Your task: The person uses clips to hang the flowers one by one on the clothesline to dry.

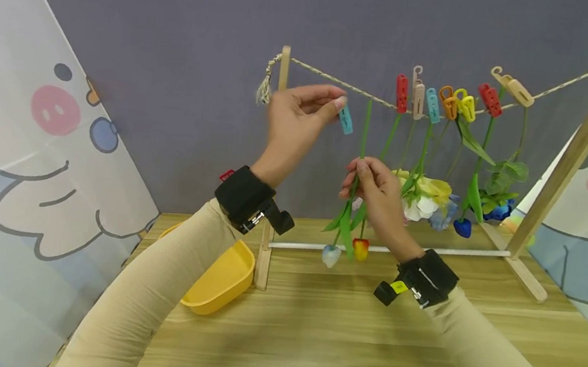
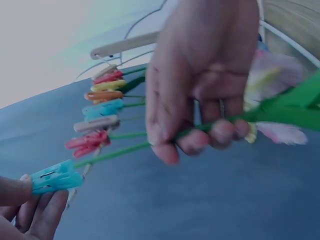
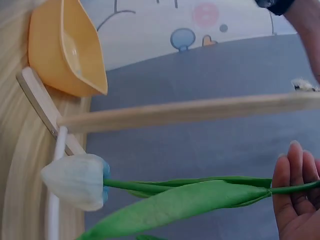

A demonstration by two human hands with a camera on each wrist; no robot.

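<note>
Left hand: left hand [image 1: 301, 118] pinches a small turquoise plastic clothespin [image 1: 346, 118] just under the twine line [image 1: 333, 79].
Right hand: right hand [image 1: 377, 193], at 4 o'clock from the clothespin, fingers curled narrowly around a green artificial tulip stem [image 1: 364, 132].
Stem axis: vertical, white-blue bloom [image 1: 330, 255] down.
Right wrist only: bloom [image 3: 75, 181] near yellow plastic bowl [image 3: 62, 47].
Left wrist only: stem tip meeting clothespin [image 2: 54, 177].

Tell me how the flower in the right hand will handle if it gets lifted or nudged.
Probably light: the right hand holds the flower by its thin green stem with fingertips alone. The stem looks fairly stiff, running straight up toward the blue clip in the left hand. Likely head-heavy, since the bloom hangs lowest, so a nudge may set it swinging.
</note>
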